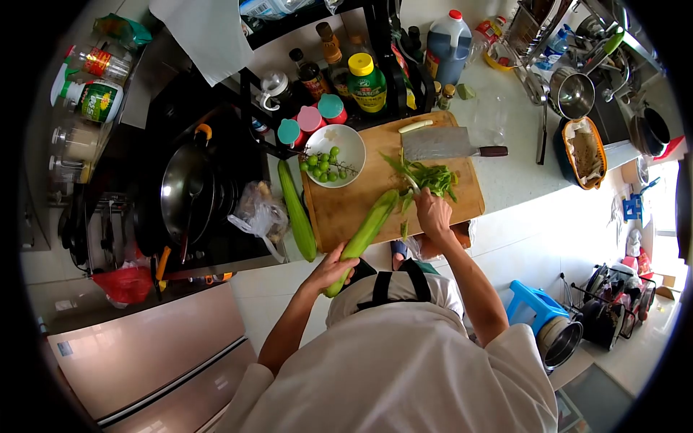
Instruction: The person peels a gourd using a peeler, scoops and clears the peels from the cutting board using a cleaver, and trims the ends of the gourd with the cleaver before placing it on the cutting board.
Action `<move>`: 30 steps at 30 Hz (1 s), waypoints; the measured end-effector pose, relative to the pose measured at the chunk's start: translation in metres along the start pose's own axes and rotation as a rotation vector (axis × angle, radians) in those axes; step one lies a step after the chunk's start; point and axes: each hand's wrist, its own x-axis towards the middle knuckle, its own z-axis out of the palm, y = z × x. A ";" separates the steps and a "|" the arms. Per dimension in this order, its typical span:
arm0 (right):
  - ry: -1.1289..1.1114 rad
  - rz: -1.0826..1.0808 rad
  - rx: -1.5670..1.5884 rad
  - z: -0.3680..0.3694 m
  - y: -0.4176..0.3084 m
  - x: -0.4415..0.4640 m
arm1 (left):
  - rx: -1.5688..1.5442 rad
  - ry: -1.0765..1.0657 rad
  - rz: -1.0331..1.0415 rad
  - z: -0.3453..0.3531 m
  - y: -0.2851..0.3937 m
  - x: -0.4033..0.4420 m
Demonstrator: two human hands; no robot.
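My left hand [334,268] is wrapped round the lower end of a long green gourd [369,229], partly peeled, its upper end over the wooden cutting board [336,216]. Closed round the handle of a peeler [413,185], my right hand [434,214] is just right of the gourd's upper end. Green peelings [435,177] lie in a pile beside the peeler. A cleaver [436,143] rests at the back of the board near a pale stalk [416,126]. On the board's left is a white bowl [353,149] with green grapes. Another green gourd [296,213] lies left of the board.
A black wok [189,189] sits on the stove at left, with a plastic bag [260,213] beside it. Bottles, including a yellow-capped one [367,86], stand behind the board. An orange-rimmed basket [583,153] is at right; a blue stool [533,304] stands on the floor.
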 end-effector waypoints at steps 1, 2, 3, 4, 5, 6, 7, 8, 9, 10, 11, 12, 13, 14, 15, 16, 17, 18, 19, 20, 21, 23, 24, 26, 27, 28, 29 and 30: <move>0.042 0.011 0.022 -0.006 -0.006 0.001 | -0.006 -0.001 0.030 -0.005 -0.006 0.005; 0.055 0.007 0.048 -0.006 -0.006 -0.001 | -0.014 -0.002 0.054 -0.010 -0.013 0.008; 0.069 0.003 0.073 -0.008 -0.004 -0.002 | -0.042 -0.006 0.043 -0.013 -0.017 0.009; 0.085 0.001 0.097 -0.009 0.000 -0.005 | -0.069 -0.012 0.032 -0.015 -0.018 0.010; -0.025 0.025 0.065 0.004 0.015 -0.008 | -0.094 -0.020 0.023 -0.018 -0.019 0.012; -0.173 0.164 0.379 0.002 0.014 -0.014 | -0.088 -0.039 0.009 -0.020 -0.016 0.012; -0.322 0.298 0.692 0.000 0.012 -0.019 | -0.083 -0.056 -0.002 -0.022 -0.013 0.013; -0.475 0.435 1.006 0.000 0.008 -0.028 | -0.080 -0.072 -0.017 -0.022 -0.011 0.012; -0.498 0.462 1.115 0.006 0.003 -0.040 | -0.085 -0.071 -0.015 -0.021 -0.011 0.011; -0.518 0.486 1.224 0.016 -0.004 -0.052 | -0.089 -0.070 -0.010 -0.021 -0.010 0.011; -0.538 0.510 1.334 0.023 -0.007 -0.057 | -0.091 -0.068 -0.005 -0.021 -0.009 0.011; -0.427 0.410 1.199 0.027 -0.001 -0.054 | -0.070 -0.056 -0.007 -0.021 -0.007 0.012; -0.321 0.313 1.063 0.028 0.009 -0.049 | -0.050 -0.042 -0.010 -0.022 -0.007 0.012; -0.222 0.220 0.925 0.032 0.015 -0.045 | -0.032 -0.026 -0.019 -0.022 -0.008 0.009; -0.126 0.197 0.500 0.012 0.008 -0.034 | -0.041 -0.028 -0.020 -0.022 -0.009 0.007; -0.008 0.056 0.441 0.015 0.018 -0.034 | -0.047 -0.036 -0.018 -0.021 -0.008 0.007; -0.023 0.052 0.355 0.020 0.021 -0.034 | -0.053 -0.049 -0.009 -0.019 -0.005 0.010; -0.038 0.048 0.268 0.024 0.022 -0.037 | -0.035 -0.066 -0.011 -0.018 -0.006 0.011; -0.062 0.076 0.226 0.027 0.018 -0.042 | -0.018 -0.078 -0.012 -0.019 -0.006 0.011; -0.086 0.100 0.186 0.031 0.012 -0.046 | -0.002 -0.086 -0.013 -0.020 -0.007 0.010; -0.116 0.111 0.167 0.021 -0.002 -0.050 | -0.017 -0.073 0.006 -0.019 -0.006 0.010; -0.104 0.129 0.176 0.030 -0.003 -0.055 | -0.049 -0.047 0.038 -0.016 -0.006 0.007; -0.097 0.139 0.179 0.035 -0.003 -0.056 | -0.049 -0.048 0.039 -0.017 -0.007 0.007; -0.064 0.135 0.213 0.042 0.001 -0.057 | -0.053 -0.057 0.040 -0.019 -0.009 0.008; -0.072 0.141 0.218 0.041 0.003 -0.055 | -0.062 -0.060 0.032 -0.020 -0.011 0.009; -0.079 0.145 0.224 0.041 0.004 -0.052 | -0.071 -0.062 0.027 -0.021 -0.013 0.010; -0.043 0.161 0.221 0.038 0.008 -0.046 | -0.080 -0.062 0.022 -0.022 -0.014 0.011; -0.009 0.178 0.219 0.034 0.011 -0.039 | -0.071 -0.063 0.023 -0.022 -0.015 0.011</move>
